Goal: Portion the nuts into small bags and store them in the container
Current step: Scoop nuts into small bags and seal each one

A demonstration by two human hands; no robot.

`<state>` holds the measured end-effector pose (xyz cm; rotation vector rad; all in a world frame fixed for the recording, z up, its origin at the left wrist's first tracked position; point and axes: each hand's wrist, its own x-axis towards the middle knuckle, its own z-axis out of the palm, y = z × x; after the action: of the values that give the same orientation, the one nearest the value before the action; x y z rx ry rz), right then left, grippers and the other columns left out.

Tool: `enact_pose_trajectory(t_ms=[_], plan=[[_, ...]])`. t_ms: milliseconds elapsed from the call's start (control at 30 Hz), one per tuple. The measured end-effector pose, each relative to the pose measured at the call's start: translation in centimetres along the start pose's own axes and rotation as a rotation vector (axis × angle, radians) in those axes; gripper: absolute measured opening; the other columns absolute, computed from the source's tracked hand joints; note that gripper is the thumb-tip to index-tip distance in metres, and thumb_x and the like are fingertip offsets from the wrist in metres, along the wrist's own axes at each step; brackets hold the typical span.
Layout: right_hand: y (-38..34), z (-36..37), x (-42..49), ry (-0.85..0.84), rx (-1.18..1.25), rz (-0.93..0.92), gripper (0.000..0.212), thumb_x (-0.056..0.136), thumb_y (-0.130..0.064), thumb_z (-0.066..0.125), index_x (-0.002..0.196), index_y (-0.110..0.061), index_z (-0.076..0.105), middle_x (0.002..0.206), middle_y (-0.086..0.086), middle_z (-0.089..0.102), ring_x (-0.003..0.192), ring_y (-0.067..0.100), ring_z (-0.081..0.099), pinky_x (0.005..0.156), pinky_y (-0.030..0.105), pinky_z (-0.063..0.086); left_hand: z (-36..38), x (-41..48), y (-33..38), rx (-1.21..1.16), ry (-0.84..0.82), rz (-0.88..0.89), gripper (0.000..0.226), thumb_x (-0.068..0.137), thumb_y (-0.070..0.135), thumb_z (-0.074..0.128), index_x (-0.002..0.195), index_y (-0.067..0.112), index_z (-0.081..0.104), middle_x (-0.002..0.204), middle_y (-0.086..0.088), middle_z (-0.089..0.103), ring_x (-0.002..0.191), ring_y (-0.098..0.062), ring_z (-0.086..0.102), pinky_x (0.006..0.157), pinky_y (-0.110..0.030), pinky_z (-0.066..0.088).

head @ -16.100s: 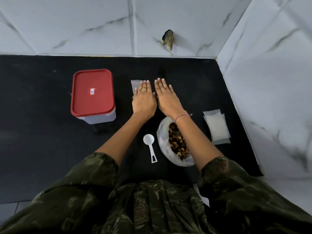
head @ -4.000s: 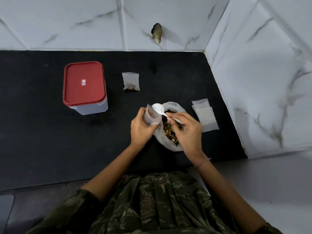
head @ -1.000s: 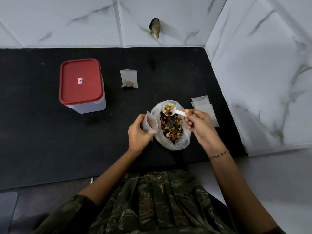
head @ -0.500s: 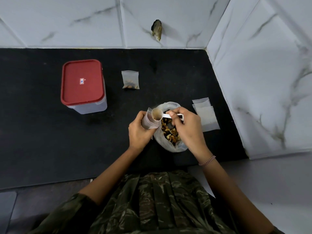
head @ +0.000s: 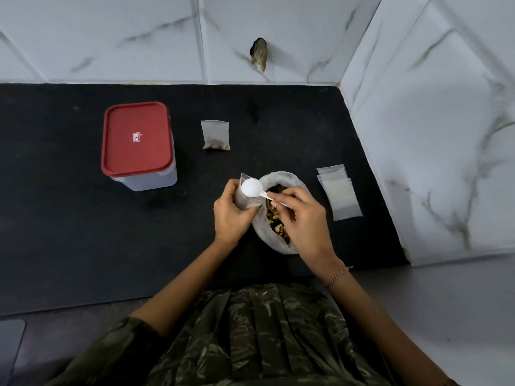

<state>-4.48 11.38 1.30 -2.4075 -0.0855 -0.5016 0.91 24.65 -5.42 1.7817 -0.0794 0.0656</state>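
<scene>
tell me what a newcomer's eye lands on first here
The red-lidded container stands out most, at the left of the black mat. In the middle, the left hand holds a small bag while the right hand tips a white scoop over its mouth, at the edge of the open sack of nuts. A filled bag lies further back, and a stack of empty bags lies at the right.

The lid [head: 131,157] is red (small white label [head: 136,137] at its middle), the scoop [head: 251,188] white, the nuts [head: 273,218] brown and yellowish. The counter [head: 69,218] is black, the tiles [head: 111,37] white with grey veins, the garment [head: 264,335] green camouflage.
</scene>
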Motion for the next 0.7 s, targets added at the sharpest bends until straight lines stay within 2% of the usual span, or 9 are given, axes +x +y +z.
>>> enact_pose_trajectory(t_ms=[100,200,300,367,533,600,700], plan=[[-0.2,-0.6,0.3,-0.005,0.308,0.357,0.017,0.087,-0.011,0.066,0.102,-0.016,0.072,0.086,-0.011,0.067,0.077,0.005,0.065,0.080,0.016,0.051,0.1,-0.1,0.2,-0.008,-0.001,-0.008,0.032,0.075,0.019,0.083,0.097,0.014,0.060,0.088,0.012,0.068,0.085,-0.003,0.065,0.072,-0.024,0.055],[-0.3,-1.3,0.6,-0.042,0.604,0.609,0.016,0.088,-0.013,0.063,0.096,-0.025,0.070,0.074,-0.003,0.070,0.068,0.007,0.066,0.075,0.024,0.056,0.0,-0.3,0.1,-0.013,0.002,-0.005,0.031,0.075,0.019,0.082,0.096,0.012,0.060,0.086,0.014,0.068,0.082,-0.003,0.066,0.071,-0.025,0.055],[0.4,-1.7,0.6,-0.033,0.702,0.712,0.015,0.088,-0.011,0.063,0.097,-0.020,0.071,0.074,0.003,0.070,0.068,0.011,0.064,0.074,0.026,0.056,-0.2,-0.4,-0.1,0.006,-0.012,0.000,0.031,0.075,0.016,0.082,0.097,0.012,0.060,0.087,0.011,0.068,0.083,-0.005,0.066,0.072,-0.026,0.055],[1.7,-2.0,0.4,-0.022,0.622,0.729,0.016,0.088,-0.012,0.063,0.102,-0.013,0.070,0.073,0.002,0.069,0.065,0.008,0.064,0.071,0.024,0.055,-0.5,-0.6,-0.4,0.016,-0.014,0.003,0.030,0.076,0.016,0.080,0.098,0.013,0.060,0.087,0.010,0.068,0.083,-0.008,0.066,0.073,-0.030,0.056],[5.2,-2.6,-0.9,-0.146,0.114,0.567,0.021,0.091,-0.016,0.061,0.108,-0.008,0.069,0.073,-0.004,0.067,0.064,0.005,0.063,0.064,0.017,0.055,-1.3,-1.7,-1.5,0.046,-0.033,-0.027,0.027,0.077,0.024,0.077,0.096,0.015,0.059,0.085,0.009,0.067,0.081,-0.010,0.066,0.072,-0.036,0.056],[6.2,-2.2,-1.3,-0.179,-0.037,0.490,0.020,0.091,-0.015,0.060,0.107,-0.007,0.070,0.085,0.003,0.070,0.074,0.009,0.065,0.071,0.019,0.055,-1.5,-2.2,-1.9,0.032,-0.047,-0.045,0.029,0.077,0.034,0.072,0.095,0.016,0.059,0.083,0.009,0.067,0.079,-0.011,0.066,0.071,-0.039,0.056],[7.0,-1.2,-1.1,-0.246,-0.157,0.433,0.022,0.092,-0.016,0.059,0.108,-0.007,0.069,0.104,0.007,0.070,0.091,0.015,0.064,0.077,0.016,0.044,-1.6,-2.8,-2.2,0.018,-0.074,-0.057,0.034,0.078,0.040,0.067,0.097,0.013,0.058,0.084,0.005,0.067,0.078,-0.013,0.066,0.070,-0.040,0.056]])
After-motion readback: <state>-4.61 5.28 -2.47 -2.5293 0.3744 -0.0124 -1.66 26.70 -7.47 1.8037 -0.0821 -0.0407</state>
